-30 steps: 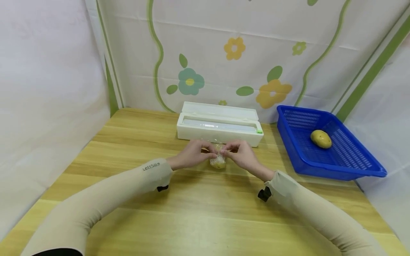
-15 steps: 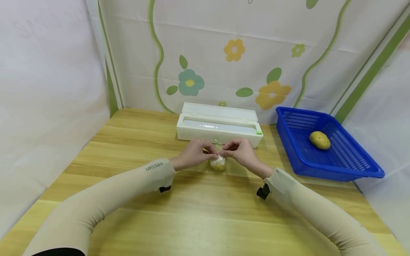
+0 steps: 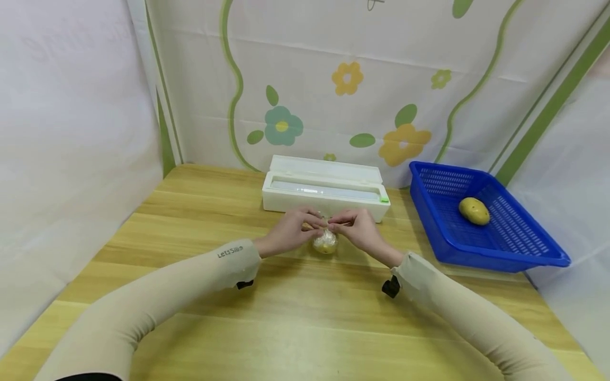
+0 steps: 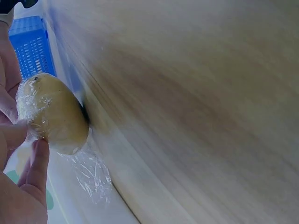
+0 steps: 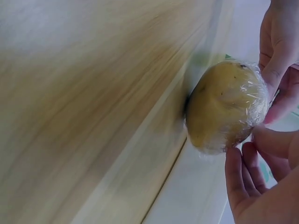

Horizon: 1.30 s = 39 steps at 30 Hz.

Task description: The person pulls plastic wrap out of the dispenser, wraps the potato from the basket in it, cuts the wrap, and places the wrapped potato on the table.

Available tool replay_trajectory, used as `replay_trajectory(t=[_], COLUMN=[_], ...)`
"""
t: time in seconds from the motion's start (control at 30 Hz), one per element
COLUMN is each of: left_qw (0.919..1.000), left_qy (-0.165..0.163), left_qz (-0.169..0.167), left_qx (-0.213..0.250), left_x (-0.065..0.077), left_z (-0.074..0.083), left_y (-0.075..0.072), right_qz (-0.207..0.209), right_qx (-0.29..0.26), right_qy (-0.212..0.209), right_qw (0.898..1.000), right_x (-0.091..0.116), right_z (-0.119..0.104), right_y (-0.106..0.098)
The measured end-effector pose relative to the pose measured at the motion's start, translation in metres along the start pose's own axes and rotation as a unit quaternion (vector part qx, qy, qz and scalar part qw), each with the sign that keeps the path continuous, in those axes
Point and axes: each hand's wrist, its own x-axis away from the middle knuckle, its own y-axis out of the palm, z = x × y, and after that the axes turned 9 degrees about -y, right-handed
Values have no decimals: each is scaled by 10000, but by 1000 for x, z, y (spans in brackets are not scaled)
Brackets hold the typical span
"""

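A potato (image 3: 326, 246) wrapped in clear plastic wrap (image 5: 254, 100) rests on the wooden table, between both hands. My left hand (image 3: 292, 232) pinches the film at the potato's top with thumb and fingers. From the other side, my right hand (image 3: 358, 230) pinches the same gathered film, its fingertips close to the left ones. In the right wrist view, the right fingers (image 5: 236, 175) lie right at the potato's lower end. A loose crinkled flap of film (image 4: 96, 179) sticks out past the potato in the left wrist view.
Just behind the hands stands a white plastic wrap box (image 3: 324, 203), its lid raised and a green slider at its right end. A blue basket (image 3: 500, 256) at the right holds another potato (image 3: 474, 211). Patterned cloth (image 3: 305, 79) walls the table's back.
The left fingertips have moved slightly right and up over the potato's top. Less film stands up behind the hands. The head view has tilted up a little.
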Motion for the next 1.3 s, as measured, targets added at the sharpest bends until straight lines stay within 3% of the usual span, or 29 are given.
replay_trajectory(t=[0.13,0.3,0.47,0.67,1.0,1.3], left_qw=[9995,9989,9971,9967,9945,9902], left_qy=[-5,-106,-179,-119,-179,-23], left_qz=[-177,-392,-736,-800,-824,-972], left_qx=[-273,-217,9,-27,-620,-1004], left_x=[-4,-7,-7,-9,-12,-16], left_z=[-1,-4,-5,-4,-11,-18], left_y=[-3,-9,-13,-15,-16,-23], right_qz=[-265,-573,-895,-895,-1022,-1008], right_qx=[-27,-61,475,969,786,753], right_qy=[-247,-433,-721,-1075,-1603,-1599], right_qw=[9993,9974,9922,9854,9786,9791], right_x=[0,0,5,5,2,-1], right_z=[1,4,4,1,9,10], right_y=[-6,-13,-12,-10,-10,-6])
